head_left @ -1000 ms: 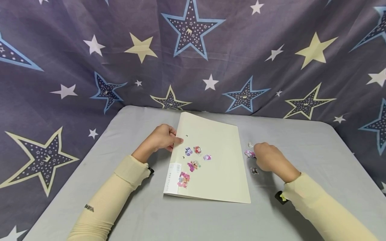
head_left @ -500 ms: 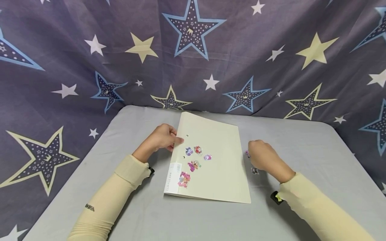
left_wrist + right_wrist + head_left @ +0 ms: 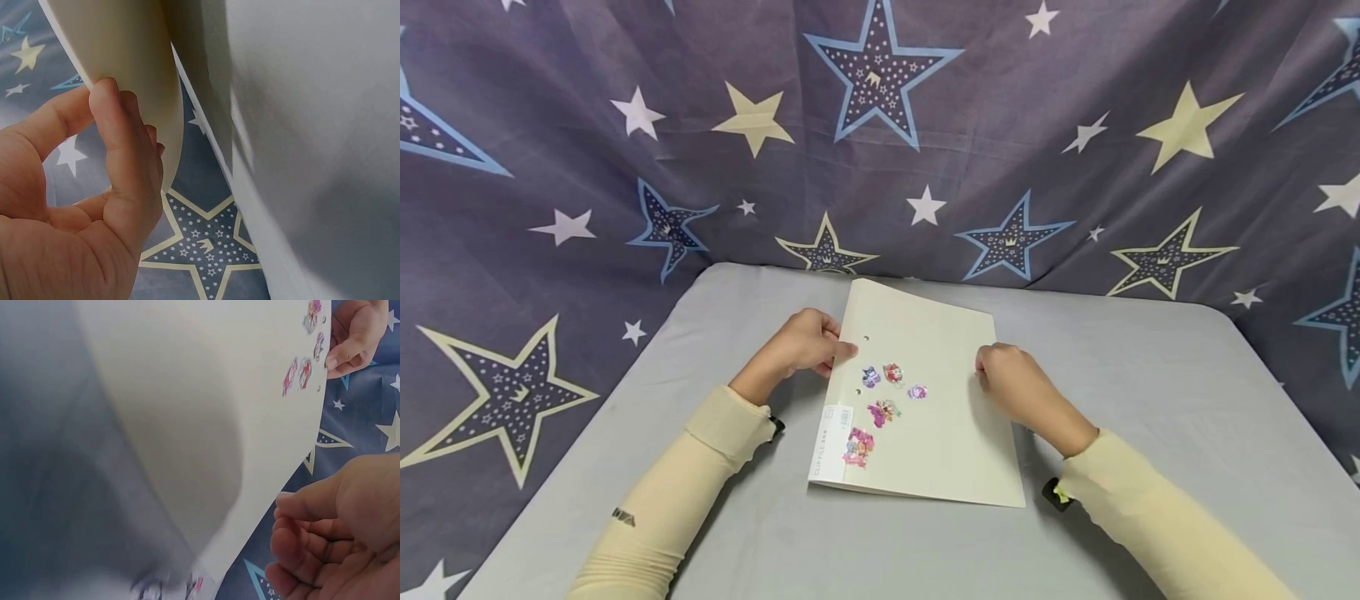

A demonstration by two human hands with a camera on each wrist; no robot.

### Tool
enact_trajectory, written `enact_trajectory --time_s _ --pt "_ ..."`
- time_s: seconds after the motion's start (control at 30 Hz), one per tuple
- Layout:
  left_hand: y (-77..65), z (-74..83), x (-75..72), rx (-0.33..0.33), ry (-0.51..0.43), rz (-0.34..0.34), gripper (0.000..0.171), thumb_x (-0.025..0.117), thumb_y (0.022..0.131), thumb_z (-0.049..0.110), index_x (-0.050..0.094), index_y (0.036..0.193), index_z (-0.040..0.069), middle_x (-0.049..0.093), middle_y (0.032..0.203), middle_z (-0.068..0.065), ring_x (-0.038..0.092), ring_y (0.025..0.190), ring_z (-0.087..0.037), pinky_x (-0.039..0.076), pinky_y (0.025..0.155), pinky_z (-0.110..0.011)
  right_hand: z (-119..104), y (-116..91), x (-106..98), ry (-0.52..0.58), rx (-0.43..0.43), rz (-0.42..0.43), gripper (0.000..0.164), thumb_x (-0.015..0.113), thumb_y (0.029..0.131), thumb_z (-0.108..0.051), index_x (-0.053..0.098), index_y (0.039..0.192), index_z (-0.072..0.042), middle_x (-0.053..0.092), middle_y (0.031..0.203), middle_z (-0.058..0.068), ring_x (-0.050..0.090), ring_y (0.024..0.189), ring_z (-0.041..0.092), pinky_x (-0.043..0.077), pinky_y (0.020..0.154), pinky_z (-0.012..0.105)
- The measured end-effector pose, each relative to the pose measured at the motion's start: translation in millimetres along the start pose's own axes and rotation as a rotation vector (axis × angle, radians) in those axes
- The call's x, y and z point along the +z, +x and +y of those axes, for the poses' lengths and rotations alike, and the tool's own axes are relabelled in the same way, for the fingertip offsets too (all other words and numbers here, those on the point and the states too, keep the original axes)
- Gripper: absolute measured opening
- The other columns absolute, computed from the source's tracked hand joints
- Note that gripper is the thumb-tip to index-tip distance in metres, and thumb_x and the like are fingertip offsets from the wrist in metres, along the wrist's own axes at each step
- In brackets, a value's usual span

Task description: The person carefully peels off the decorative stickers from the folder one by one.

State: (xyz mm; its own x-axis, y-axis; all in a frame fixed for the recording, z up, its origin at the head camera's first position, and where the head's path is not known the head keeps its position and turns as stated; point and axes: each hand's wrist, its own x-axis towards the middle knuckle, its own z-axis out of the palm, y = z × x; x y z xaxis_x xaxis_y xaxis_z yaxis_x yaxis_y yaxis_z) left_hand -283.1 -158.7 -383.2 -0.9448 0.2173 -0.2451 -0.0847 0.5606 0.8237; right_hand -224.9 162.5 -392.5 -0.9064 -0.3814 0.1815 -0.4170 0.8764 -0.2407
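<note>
I have the left grip (image 3: 805, 340) pinching the spine edge of a cream folder (image 3: 943, 446), thumb on top; the folder lies on the grey surface (image 3: 1165, 367). My right grip (image 3: 1018, 382) is over the right part of the cover, fingers curled, thumb close to them; I can't tell whether anything sits between. Five small stickers (image 3: 882, 413) dot the cover's left half, and loose stickers (image 3: 150, 589) lie just beside its right edge.
</note>
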Motion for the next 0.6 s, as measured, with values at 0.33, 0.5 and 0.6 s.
enact_trajectory --time_s 0.33,0.5,0.6 --pt "0.0 0.4 1.5 -0.007 0.002 0.012 0.029 0.08 0.09 0.015 0.065 0.106 -0.004 0.071 0.085 -0.014 0.072 0.064 -0.022 0.064 0.065 -0.041 -23.4 9.4 12.8 0.09 -0.064 0.02 0.005 0.069 0.089 0.004 0.072 0.089 -0.001 0.063 0.079 0.006 0.057 0.072 0.018 0.054 0.066 0.034" --pt "-0.4 1.0 1.8 -0.005 0.01 0.017 0.029 0.08 0.09 0.015 0.066 0.105 -0.004 0.071 0.084 -0.014 0.071 0.063 -0.021 0.063 0.06 -0.036 -31.1 10.1 20.5 0.096 -0.084 0.027 0.004 0.073 0.089 0.002 0.074 0.088 -0.002 0.065 0.079 0.005 0.058 0.072 0.016 0.055 0.067 0.031" --pt "-0.2 0.9 1.6 -0.004 0.015 0.018 0.029 0.08 0.09 0.016 0.066 0.105 -0.004 0.071 0.084 -0.014 0.071 0.063 -0.021 0.063 0.059 -0.035 -35.5 11.1 23.2 0.09 -0.102 0.034 0.004 0.076 0.087 0.001 0.075 0.088 -0.003 0.066 0.08 0.005 0.062 0.074 0.017 0.057 0.068 0.032"
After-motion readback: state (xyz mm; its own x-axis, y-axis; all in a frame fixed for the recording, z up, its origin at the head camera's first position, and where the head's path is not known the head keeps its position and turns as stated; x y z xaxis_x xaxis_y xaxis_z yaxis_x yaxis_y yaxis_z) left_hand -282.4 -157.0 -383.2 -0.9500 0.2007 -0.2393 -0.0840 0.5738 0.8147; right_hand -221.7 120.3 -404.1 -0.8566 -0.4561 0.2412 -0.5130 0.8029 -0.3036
